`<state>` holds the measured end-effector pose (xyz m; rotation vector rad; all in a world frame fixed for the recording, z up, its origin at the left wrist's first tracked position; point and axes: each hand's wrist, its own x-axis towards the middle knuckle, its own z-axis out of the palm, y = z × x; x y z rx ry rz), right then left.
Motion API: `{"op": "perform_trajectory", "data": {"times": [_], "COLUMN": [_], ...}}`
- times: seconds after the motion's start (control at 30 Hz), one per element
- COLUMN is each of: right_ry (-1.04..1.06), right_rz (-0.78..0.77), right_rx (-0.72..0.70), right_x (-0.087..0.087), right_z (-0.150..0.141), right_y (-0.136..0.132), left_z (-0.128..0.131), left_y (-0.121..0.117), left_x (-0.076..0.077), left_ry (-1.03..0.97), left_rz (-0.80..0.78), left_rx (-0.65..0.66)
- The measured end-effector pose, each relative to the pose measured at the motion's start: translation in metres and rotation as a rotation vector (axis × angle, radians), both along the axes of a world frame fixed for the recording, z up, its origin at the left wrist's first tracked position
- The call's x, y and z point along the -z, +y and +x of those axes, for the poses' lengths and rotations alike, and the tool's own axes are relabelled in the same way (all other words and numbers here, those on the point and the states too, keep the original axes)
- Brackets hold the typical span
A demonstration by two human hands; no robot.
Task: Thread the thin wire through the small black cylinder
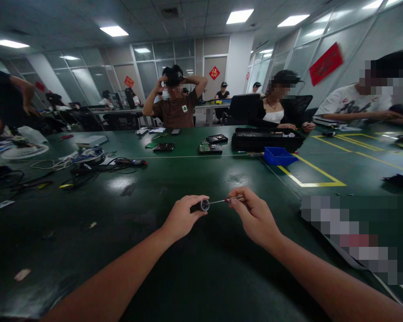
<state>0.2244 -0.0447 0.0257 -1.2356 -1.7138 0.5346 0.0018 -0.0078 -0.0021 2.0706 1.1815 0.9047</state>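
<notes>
Between the thumb and fingers of my left hand (183, 217) is a small round part (204, 205) with a silvery rim and a dark inside; its kind I cannot make out. My right hand (257, 214) grips a screwdriver (235, 198) with a reddish, see-through handle. Its thin metal shaft points left, and the tip reaches the rim of the round part; whether it touches is too small to tell. Both hands are held above the green tabletop (195, 277), close to each other.
Ahead lie circuit boards with dark casings (211, 147), a long black housing (268, 139) and a blue bin (280, 156). Cables (114, 164) and a white fan grille (25, 151) are at left. A pixelated sheet (352, 241) lies at right. Several people sit around the tables.
</notes>
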Motion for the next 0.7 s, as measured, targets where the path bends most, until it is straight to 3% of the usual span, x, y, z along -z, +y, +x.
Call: {"op": "perform_trajectory", "data": {"times": [0.17,0.37,0.5,0.7], "right_ry": [-0.020,0.043,0.051,0.410], "right_rz": [-0.093,-0.075,-0.110,-0.144], "right_rx": [0.087,-0.034,-0.004,0.000], "right_x": [0.000,0.006,0.007,0.011], "right_z": [-0.001,0.000,-0.001,-0.006], "right_y": [0.001,0.001,0.000,0.004], "left_z": [0.001,0.001,0.001,0.002], "left_y": [0.000,0.000,0.000,-0.002], "left_x": [-0.002,-0.002,-0.003,-0.002], "left_ry": [0.035,0.017,0.011,0.042], "left_rz": [0.019,0.013,0.010,0.011], "left_rx": [0.004,-0.010,-0.014,-0.028]}}
